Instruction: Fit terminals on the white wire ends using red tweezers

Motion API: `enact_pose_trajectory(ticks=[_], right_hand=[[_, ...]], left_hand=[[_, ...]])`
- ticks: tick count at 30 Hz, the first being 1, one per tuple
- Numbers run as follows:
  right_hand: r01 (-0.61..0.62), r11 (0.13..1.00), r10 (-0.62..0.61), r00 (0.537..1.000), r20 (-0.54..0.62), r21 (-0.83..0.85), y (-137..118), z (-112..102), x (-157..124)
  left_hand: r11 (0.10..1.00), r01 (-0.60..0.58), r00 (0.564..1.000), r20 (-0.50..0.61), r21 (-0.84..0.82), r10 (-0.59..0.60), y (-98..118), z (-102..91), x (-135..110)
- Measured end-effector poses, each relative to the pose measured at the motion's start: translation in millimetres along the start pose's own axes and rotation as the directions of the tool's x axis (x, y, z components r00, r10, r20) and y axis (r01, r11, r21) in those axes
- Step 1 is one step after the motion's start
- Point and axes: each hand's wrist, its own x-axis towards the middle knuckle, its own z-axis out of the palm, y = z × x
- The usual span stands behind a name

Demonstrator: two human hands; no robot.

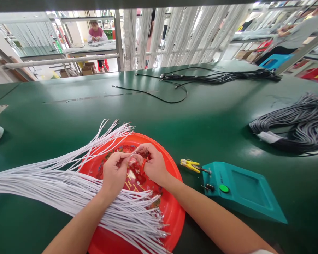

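My left hand (pixel 113 173) and my right hand (pixel 154 163) meet over a red plate (pixel 172 208) on the green table. The left fingers pinch the end of a thin white wire (pixel 133 153). Closed right-hand fingers hold a small red piece (pixel 143 165) against that wire end. A large bundle of white wires (pixel 55 180) fans across the table from the left and lies over the plate under my forearms. Small red parts lie in the plate.
A teal tester box (pixel 243 192) with a green button stands right of the plate, a yellow clip (pixel 190 164) at its corner. Grey cable coils (pixel 299 123) lie at the right, black cables (pixel 219 77) at the back. White wires hang from a rack; a person sits far behind.
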Motion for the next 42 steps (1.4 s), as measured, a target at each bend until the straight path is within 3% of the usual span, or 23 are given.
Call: enact_pose_trajectory(ticks=[3,6,9,11,12,15,18,20,23,31,42], right_hand=[[-0.021,1.0,0.021,1.0,0.006,-0.017,-3.3,-0.6,0.5],[-0.203,0.955,0.188,0.978,0.087,0.217,-6.5,-1.6,4.1],[-0.482,0.755,0.368,0.873,0.321,0.444,-6.9,-3.8,8.6],[-0.58,0.656,0.405,0.811,0.423,0.483,-5.6,-5.3,11.0],[-0.588,0.648,0.413,0.805,0.426,0.484,-4.4,-5.9,11.9],[-0.482,0.779,0.382,0.872,0.306,0.401,0.3,-6.6,12.3],[-0.269,0.949,0.235,0.951,0.202,0.162,2.9,-6.1,8.9],[-0.134,0.991,0.134,0.97,0.205,-0.015,1.7,-5.3,5.3],[-0.021,0.978,0.073,0.966,0.247,-0.207,-3.1,-3.4,0.6],[0.024,0.901,0.094,0.964,0.249,-0.433,-3.6,-0.8,-2.4],[0.062,0.857,0.092,0.958,0.27,-0.512,-1.1,-1.1,-5.8]], left_hand=[[0.996,0.049,0.999,0.019,-0.077,-0.048,1.5,1.0,-0.2],[0.992,0.046,0.999,0.019,-0.116,-0.044,2.4,1.2,0.0],[0.994,0.027,1.0,0.014,-0.11,-0.026,2.4,0.8,0.5],[0.994,0.023,1.0,0.015,-0.105,-0.022,2.4,0.6,0.8],[0.994,0.027,1.0,0.013,-0.108,-0.026,2.4,0.4,1.1],[0.986,0.068,0.997,-0.015,-0.15,-0.071,2.5,-0.8,2.1],[0.987,0.082,0.996,-0.03,-0.139,-0.087,2.4,-2.5,3.4],[0.994,0.054,0.998,-0.03,-0.098,-0.057,2.4,-3.3,3.6],[0.997,0.012,0.998,-0.056,-0.079,-0.017,3.0,-3.3,2.5],[0.998,-0.05,0.998,-0.045,-0.033,0.049,3.4,-0.4,-0.3],[0.991,-0.131,0.991,-0.019,0.016,0.131,2.8,1.1,-1.2]])
